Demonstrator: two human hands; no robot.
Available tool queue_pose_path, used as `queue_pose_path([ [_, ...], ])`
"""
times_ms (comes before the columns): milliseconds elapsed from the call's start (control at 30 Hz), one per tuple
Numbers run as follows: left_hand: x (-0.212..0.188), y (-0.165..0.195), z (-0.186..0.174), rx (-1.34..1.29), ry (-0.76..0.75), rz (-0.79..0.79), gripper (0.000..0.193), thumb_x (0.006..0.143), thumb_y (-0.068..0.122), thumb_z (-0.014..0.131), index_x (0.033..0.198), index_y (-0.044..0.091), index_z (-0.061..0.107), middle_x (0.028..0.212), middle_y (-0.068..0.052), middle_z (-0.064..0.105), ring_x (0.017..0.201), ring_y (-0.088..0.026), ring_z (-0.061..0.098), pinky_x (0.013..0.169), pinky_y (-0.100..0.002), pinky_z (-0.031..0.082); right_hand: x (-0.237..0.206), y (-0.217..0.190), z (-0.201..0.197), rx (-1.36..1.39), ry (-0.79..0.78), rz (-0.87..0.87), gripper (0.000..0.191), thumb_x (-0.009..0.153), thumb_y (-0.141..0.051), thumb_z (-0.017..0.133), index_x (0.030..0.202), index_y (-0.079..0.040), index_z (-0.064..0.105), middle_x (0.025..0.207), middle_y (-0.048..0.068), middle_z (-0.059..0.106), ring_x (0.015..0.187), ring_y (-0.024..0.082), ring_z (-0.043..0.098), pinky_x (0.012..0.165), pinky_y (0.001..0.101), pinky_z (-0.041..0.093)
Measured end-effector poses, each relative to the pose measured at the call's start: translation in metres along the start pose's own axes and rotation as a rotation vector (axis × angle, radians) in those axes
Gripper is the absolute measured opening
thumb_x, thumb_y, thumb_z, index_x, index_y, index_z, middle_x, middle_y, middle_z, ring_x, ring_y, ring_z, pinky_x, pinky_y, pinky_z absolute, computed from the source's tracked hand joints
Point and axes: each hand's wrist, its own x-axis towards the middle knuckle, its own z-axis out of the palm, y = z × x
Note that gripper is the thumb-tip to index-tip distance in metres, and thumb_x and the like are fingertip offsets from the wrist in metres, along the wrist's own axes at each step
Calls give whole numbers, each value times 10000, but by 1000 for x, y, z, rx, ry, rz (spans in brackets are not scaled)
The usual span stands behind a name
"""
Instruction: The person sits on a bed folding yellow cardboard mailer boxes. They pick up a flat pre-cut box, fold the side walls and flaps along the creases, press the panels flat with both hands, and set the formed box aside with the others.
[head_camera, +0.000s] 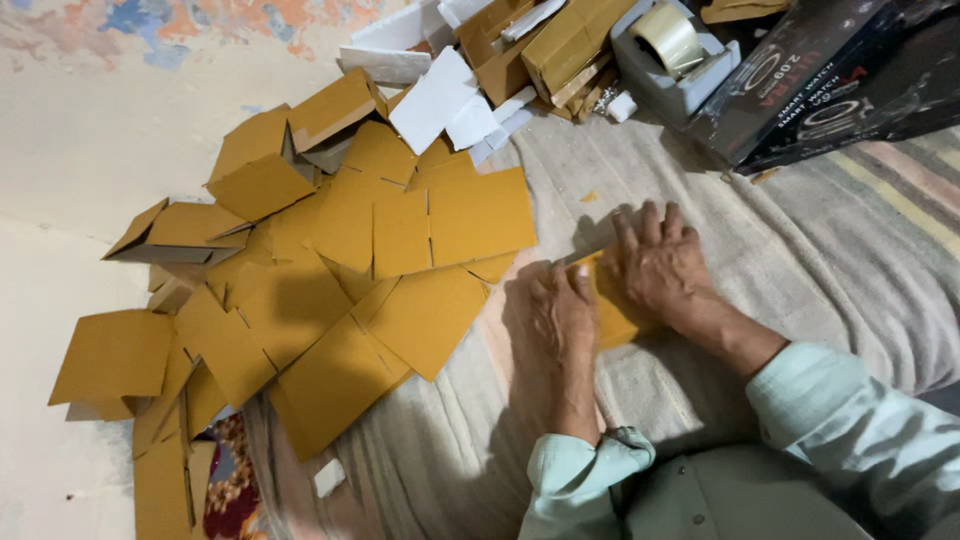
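A wide heap of flat cardboard blanks (330, 290) sprawls over the blanket (800, 260) just beside the work; a stray elbow could scatter it. The left hand (562, 315) and right hand (662, 265) press flat, fingers spread, on a small cardboard piece (612, 315) between them; uneven pressure on the soft cloth risks a crooked crease.

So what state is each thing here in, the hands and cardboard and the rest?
Left hand: flat, pressing on the cardboard piece.
Right hand: flat, pressing on the same piece.
Cardboard piece: on the cloth, mostly covered by both hands.
Flat blanks: unfolded, in a loose pile.
Folded boxes: assembled, stacked.
Tape dispenser: loaded with a roll.
Black boxes: closed.
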Motion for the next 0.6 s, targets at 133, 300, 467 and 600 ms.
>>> queue_pose_path([
  [133, 2, -21, -15, -275, -25, -322, 499, 1004, 480, 438, 1301, 133, 639, 1254, -189, 697, 1152, -377, 654, 992, -493, 510, -7, 21, 1, 69, 18, 95, 642, 1066, -402, 443, 1618, -74, 414, 1547, 286, 478, 1298, 425, 539, 938, 519, 535],
  [300, -8, -11, -5, 48, 145, 83, 685, 981, 576, 595, 1390, 31, 532, 1315, -289, 569, 1186, -444, 573, 936, -503, 479, -13, 15, 2, 9, -48, 118, 838, 905, -575, 527, 1544, -50, 388, 1480, 335, 440, 1179, 444, 573, 869, 519, 534],
  [467, -11, -11, -6, -60, -130, -128, 554, 1029, 462, 439, 1509, 190, 495, 1411, -200, 570, 1262, -396, 575, 1005, -499, 486, -16, 18, 4, -34, -82, 85, 748, 961, -487, 519, 1572, -84, 360, 1509, 314, 425, 1069, 422, 627, 790, 492, 563],
  [600, -14, -21, -20, -68, 98, 50, 516, 1092, 455, 394, 1508, 181, 529, 1485, -167, 586, 1336, -393, 591, 1085, -497, 495, -24, 32, 4, -1, 10, 99, 689, 1087, -450, 443, 1664, -84, 355, 1547, 290, 474, 1172, 394, 645, 861, 469, 572],
])
